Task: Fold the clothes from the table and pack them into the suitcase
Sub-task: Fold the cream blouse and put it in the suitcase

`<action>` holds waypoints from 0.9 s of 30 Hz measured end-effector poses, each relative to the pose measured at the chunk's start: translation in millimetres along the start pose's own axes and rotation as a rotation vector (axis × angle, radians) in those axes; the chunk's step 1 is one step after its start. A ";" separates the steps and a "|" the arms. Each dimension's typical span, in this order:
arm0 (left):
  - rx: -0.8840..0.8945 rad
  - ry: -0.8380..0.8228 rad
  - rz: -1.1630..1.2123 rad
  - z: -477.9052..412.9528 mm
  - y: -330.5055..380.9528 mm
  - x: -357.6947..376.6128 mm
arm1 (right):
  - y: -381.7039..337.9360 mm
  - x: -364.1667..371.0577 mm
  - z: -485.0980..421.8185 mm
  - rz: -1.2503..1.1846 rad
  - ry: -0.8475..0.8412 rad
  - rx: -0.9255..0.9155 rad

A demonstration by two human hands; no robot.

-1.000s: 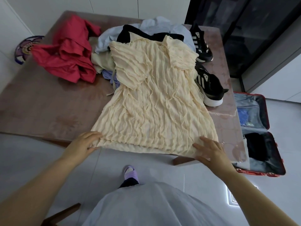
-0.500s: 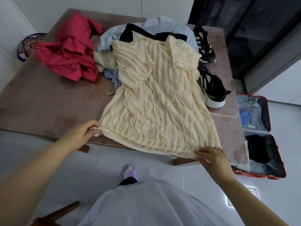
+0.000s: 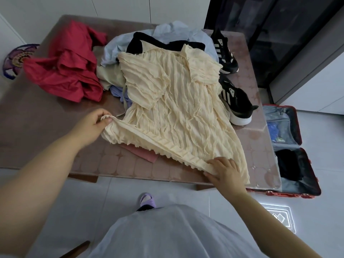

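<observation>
Spread mid-frame on the table (image 3: pixel 37 127): cream crinkled dress (image 3: pixel 176 101), collar toward top centre, hem toward lower right, long axis along that diagonal. Left hem corner raised, pinched between thumb and fingertips of left hand (image 3: pixel 91 127). Right corner at the near table edge, gripped by curled fingers of right hand (image 3: pixel 225 174). Room on the tabletop at left. Black sneakers (image 3: pixel 236 103) touching the right side. Open suitcase (image 3: pixel 297 125) at far right.

**Soft, even indoor light in a wide-angle view.**
Shadows on the table (image 3: pixel 46 127) are faint, and its near edge shows a dull sheen. A bright glare patch (image 3: pixel 278 217) marks the floor (image 3: pixel 119 192) just nearer than the table's right corner. Straight lines bow outward away from the table.
</observation>
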State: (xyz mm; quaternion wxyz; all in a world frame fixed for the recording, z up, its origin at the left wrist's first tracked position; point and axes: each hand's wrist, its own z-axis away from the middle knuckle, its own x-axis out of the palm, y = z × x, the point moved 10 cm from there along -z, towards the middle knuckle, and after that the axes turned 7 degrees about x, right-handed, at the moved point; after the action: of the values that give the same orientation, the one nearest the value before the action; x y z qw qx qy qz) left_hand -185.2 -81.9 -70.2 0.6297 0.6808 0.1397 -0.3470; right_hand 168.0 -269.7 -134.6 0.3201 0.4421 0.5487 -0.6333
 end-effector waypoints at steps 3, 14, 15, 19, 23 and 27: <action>0.004 0.023 -0.017 -9.7 -3.0 -9.0 | 19.1 -5.6 -10.7 0.058 -0.047 0.070; 0.060 0.030 -0.067 -66.7 -22.5 -44.7 | 30.0 -96.7 -79.4 -0.264 -0.087 0.263; 0.077 0.039 -0.079 -76.4 -20.1 -49.9 | 25.2 -108.7 -88.1 -0.285 -0.048 0.261; 0.128 0.076 -0.042 -115.1 -9.2 -67.9 | 11.0 -143.5 -122.0 -0.289 0.076 0.248; 0.130 0.128 -0.031 -143.6 -0.6 -80.8 | -3.0 -164.8 -155.6 -0.299 0.120 0.238; 0.109 0.234 -0.091 -165.9 13.9 -97.6 | -9.7 -186.4 -203.2 -0.345 0.151 0.237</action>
State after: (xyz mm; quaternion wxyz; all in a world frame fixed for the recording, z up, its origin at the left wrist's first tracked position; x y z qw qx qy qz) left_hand -197.6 98.1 -2.0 0.5549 0.7428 0.2238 -0.3004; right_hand 277.1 -84.0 37.8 0.1109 0.4226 0.5603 -0.7037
